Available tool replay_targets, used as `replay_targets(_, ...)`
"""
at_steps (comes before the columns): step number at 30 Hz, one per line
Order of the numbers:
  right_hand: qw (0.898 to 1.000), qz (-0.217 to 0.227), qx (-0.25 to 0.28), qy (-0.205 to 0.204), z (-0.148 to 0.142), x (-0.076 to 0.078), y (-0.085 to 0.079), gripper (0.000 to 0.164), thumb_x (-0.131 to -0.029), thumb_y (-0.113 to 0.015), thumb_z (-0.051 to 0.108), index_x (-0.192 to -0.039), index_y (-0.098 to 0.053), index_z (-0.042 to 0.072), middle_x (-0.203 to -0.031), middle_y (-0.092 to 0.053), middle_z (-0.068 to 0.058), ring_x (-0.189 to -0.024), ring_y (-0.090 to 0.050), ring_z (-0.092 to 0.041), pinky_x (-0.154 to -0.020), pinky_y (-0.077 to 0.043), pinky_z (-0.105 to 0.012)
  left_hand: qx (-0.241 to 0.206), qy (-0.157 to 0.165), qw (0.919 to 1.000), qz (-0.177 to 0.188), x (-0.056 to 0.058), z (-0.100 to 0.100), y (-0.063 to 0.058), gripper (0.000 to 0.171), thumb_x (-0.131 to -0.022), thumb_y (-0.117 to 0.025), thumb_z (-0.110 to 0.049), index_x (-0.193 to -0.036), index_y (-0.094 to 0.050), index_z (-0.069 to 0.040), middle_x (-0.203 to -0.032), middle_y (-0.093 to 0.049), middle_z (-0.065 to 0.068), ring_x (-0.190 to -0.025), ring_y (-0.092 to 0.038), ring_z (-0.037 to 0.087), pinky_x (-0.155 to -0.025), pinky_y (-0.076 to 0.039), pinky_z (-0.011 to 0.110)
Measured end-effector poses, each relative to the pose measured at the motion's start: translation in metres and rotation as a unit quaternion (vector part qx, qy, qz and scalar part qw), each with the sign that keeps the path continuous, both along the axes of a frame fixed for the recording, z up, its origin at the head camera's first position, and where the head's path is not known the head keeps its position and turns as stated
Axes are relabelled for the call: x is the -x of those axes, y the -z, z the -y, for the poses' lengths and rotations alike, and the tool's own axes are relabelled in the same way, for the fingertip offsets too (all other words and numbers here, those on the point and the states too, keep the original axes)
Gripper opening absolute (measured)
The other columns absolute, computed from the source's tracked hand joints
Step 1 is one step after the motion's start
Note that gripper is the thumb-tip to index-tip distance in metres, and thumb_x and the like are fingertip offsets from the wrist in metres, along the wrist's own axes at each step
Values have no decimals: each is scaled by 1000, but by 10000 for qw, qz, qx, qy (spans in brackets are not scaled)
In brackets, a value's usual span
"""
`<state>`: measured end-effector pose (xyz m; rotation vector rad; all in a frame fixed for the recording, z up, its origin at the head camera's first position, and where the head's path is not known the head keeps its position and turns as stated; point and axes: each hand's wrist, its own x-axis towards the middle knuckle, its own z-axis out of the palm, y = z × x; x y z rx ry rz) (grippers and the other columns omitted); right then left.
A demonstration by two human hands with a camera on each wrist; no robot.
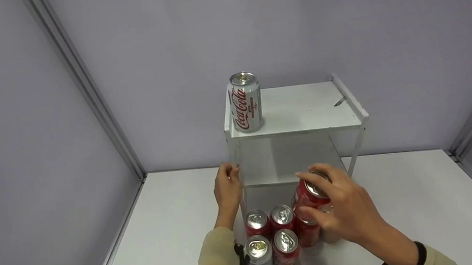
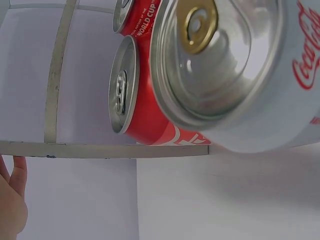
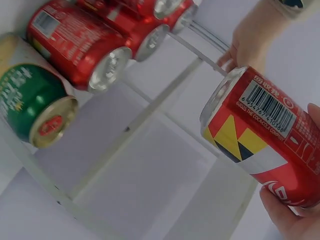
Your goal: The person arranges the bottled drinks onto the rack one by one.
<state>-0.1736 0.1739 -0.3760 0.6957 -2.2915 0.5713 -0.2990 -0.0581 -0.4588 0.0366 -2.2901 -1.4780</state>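
My right hand (image 1: 347, 208) grips a red Coca-Cola can (image 3: 265, 135) round its side, raised in front of the shelf's lower right part. The can's silver top shows between thumb and fingers in the head view. My left hand (image 1: 227, 191) holds the left front post of the white shelf (image 1: 299, 113), fingers curled at it below the top board. A silver-white Coca-Cola can (image 1: 247, 109) stands upright on the top board's left front corner. Below, on the bottom level, stand several red cans (image 1: 286, 251) and another silver-white can (image 1: 260, 258).
A green can (image 3: 37, 95) with a gold rim stands beside the red cans at the right, mostly behind my right hand in the head view. The shelf's middle board (image 1: 282, 158) lies below the top one. Grey-white walls (image 1: 169, 69) enclose the white table (image 1: 163, 234).
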Motion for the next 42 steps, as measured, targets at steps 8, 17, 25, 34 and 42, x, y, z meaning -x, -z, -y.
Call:
replay_targets(8, 9992, -74, 369, 160, 8, 18, -35, 69, -65, -84, 25, -128, -55, 24, -121, -51, -7, -103, -52, -21, -67, -51, -33, 7, 89, 10000, 3, 1, -1, 0, 12, -94, -52, -21, -93, -52, -9, -90, -60, 3, -81, -57, 17, -68, -47, 33)
replay_targets(17, 9961, 22, 873, 107, 21, 33, -80, 64, -68, -82, 24, -126, -57, 23, -119, -51, -8, -109, -48, -21, -72, -52, -38, -15, 78, 9999, 87, 0, 0, 0, 10, -95, -52, -20, -90, -50, -10, -89, -60, 2, -78, -55, 15, -65, -46, 31)
replay_targets(25, 9968, -30, 796, 37, 31, 51, -110, 64, -67, -83, 23, -125, -57, 20, -118, -51, -10, -110, -48, -22, -77, -51, -38, -43, 86, 9999, 62, -2, 2, 0, 11, -94, -52, -21, -91, -51, -10, -87, -58, 2, -76, -54, 15, -65, -45, 31)
replay_targets(34, 9973, 426, 495, 343, 39, 79, -129, 64, -68, -82, 27, -126, -56, 19, -123, -50, -12, -110, -49, -27, -81, -49, -40, 29, 29, 10000, 75, -2, 3, -1, 12, -94, -52, -22, -93, -52, -9, -87, -57, 2, -78, -55, 16, -66, -46, 33)
replay_targets(42, 9951, 801, 164, 552, 39, 101, -136, 63, -71, -79, 27, -128, -54, 17, -123, -48, -11, -109, -48, -28, -85, -45, -43, 112, -5, 9997, 198, -2, 3, 0, 13, -94, -52, -22, -96, -52, -10, -92, -60, 3, -83, -57, 17, -69, -48, 32)
